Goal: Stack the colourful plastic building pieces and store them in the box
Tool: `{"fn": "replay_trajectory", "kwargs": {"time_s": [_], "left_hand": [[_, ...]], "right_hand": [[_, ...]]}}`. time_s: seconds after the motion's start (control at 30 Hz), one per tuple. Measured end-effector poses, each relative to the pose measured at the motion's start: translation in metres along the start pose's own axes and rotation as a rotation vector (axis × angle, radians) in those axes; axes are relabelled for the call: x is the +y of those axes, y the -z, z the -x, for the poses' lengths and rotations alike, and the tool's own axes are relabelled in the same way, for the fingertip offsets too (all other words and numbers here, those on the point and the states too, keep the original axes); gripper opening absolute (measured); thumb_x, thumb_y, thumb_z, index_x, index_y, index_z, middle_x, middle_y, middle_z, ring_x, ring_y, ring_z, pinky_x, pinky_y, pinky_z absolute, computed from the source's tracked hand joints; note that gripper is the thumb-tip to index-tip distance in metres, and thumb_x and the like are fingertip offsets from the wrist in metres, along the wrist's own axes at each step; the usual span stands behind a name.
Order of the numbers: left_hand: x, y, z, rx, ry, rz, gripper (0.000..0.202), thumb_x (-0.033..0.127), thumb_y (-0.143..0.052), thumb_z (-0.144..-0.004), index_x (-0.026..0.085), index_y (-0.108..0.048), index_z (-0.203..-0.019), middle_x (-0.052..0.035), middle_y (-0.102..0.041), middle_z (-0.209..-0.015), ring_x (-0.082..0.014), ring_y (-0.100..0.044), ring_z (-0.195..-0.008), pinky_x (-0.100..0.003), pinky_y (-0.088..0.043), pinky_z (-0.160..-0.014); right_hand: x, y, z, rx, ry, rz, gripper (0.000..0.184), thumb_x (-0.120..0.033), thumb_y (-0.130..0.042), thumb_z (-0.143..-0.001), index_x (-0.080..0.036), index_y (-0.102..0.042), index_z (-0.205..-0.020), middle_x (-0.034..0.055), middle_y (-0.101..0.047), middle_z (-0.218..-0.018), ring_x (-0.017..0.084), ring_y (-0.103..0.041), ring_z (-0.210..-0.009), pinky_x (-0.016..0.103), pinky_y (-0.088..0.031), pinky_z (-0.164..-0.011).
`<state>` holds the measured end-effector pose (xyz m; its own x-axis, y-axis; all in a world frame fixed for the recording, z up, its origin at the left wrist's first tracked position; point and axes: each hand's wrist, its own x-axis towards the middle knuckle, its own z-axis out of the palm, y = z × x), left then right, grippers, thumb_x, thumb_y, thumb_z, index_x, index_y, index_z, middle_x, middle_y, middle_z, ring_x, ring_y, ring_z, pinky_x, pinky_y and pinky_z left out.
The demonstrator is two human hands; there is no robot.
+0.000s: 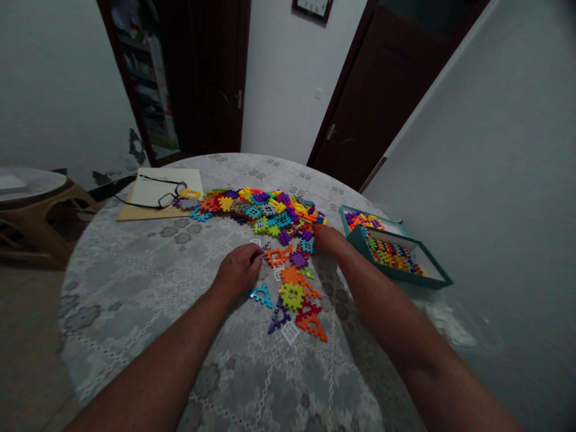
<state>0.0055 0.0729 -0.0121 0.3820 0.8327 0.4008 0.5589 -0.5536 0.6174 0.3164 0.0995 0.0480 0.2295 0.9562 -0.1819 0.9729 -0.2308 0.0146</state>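
A pile of colourful plastic interlocking pieces [265, 213] lies across the middle of a round table [135, 288] with a lace-patterned cloth. A smaller cluster of flat pieces, orange, purple, green and blue [294, 297], lies nearer to me. My left hand [238, 270] rests on the cloth beside this cluster, fingers curled onto a small pale piece I cannot make out. My right hand [328, 240] lies at the right edge of the pile, fingers bent among the pieces; what it holds is hidden.
A teal box [432, 264] and its tray, with more coloured pieces, stand at the table's right. A notebook [157, 192] with spectacles [168, 197] on it lies at the far left. A low wooden table [36, 210] stands left. Dark doors behind.
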Motion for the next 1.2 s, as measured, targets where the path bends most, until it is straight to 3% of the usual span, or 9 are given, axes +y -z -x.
{"fn": "replay_trajectory", "kwargs": {"time_s": [0.13,0.37,0.5,0.67,0.83,1.03,1.2], "left_hand": [[-0.001,-0.002,0.0,0.004,-0.005,0.003,0.021,0.027,-0.053,-0.097,0.023,-0.073,-0.101,-0.0085,-0.08,-0.102,-0.0265,-0.074,-0.095,-0.04,-0.058,-0.093],[-0.003,-0.005,0.0,0.006,-0.019,-0.002,0.02,0.025,-0.054,-0.097,0.023,-0.073,-0.101,-0.0083,-0.08,-0.101,-0.027,-0.074,-0.096,-0.04,-0.058,-0.092],[-0.003,-0.005,0.001,0.013,-0.02,-0.001,0.019,0.025,-0.054,-0.097,0.022,-0.072,-0.101,-0.0088,-0.08,-0.102,-0.0274,-0.074,-0.097,-0.04,-0.057,-0.093],[-0.001,-0.005,0.0,0.012,0.0,0.008,0.017,0.022,-0.056,-0.096,0.023,-0.072,-0.1,-0.0075,-0.08,-0.101,-0.026,-0.073,-0.096,-0.039,-0.057,-0.092],[0.003,-0.004,0.0,0.005,0.016,0.0,0.015,0.024,-0.057,-0.098,0.024,-0.072,-0.098,-0.0072,-0.078,-0.098,-0.026,-0.072,-0.095,-0.039,-0.056,-0.092],[-0.003,-0.008,0.0,0.063,-0.02,-0.018,0.014,0.019,-0.057,-0.097,0.023,-0.07,-0.101,-0.0088,-0.075,-0.102,-0.0273,-0.069,-0.102,-0.041,-0.055,-0.099],[-0.006,-0.009,0.001,0.105,-0.026,-0.045,0.013,0.018,-0.059,-0.096,0.022,-0.07,-0.101,-0.0104,-0.075,-0.106,-0.0299,-0.068,-0.108,-0.046,-0.053,-0.106]], "right_hand": [[0.003,-0.001,0.001,0.05,0.001,-0.075,0.026,-0.029,-0.083,-0.088,-0.02,-0.081,-0.113,0.0152,-0.083,-0.107,0.028,-0.078,-0.104,0.026,-0.054,-0.083],[-0.008,0.001,-0.001,0.192,0.041,-0.196,0.025,-0.027,-0.06,-0.103,-0.019,-0.076,-0.121,0.008,-0.081,-0.115,0.02,-0.074,-0.102,0.023,-0.049,-0.08],[-0.022,-0.01,0.003,0.177,0.063,-0.216,0.019,-0.023,-0.07,-0.096,-0.018,-0.079,-0.112,0.0087,-0.081,-0.111,0.022,-0.073,-0.102,0.024,-0.049,-0.082],[-0.027,-0.016,0.007,0.149,0.069,-0.226,0.03,-0.024,-0.075,-0.092,-0.017,-0.077,-0.121,0.0086,-0.08,-0.115,0.022,-0.072,-0.1,0.025,-0.048,-0.078],[-0.031,-0.015,0.011,0.055,0.094,-0.209,0.008,-0.021,-0.077,-0.089,-0.018,-0.079,-0.096,0.0041,-0.08,-0.093,0.019,-0.071,-0.087,0.023,-0.043,-0.069],[-0.04,-0.017,0.016,0.061,0.102,-0.183,0.032,-0.02,-0.082,-0.084,-0.017,-0.078,-0.115,0.0106,-0.081,-0.112,0.023,-0.072,-0.1,0.026,-0.044,-0.073],[-0.046,-0.015,0.028,0.027,0.169,-0.215,0.013,-0.022,-0.08,-0.085,-0.02,-0.079,-0.097,0.0035,-0.08,-0.095,0.019,-0.072,-0.086,0.024,-0.043,-0.066]]}}
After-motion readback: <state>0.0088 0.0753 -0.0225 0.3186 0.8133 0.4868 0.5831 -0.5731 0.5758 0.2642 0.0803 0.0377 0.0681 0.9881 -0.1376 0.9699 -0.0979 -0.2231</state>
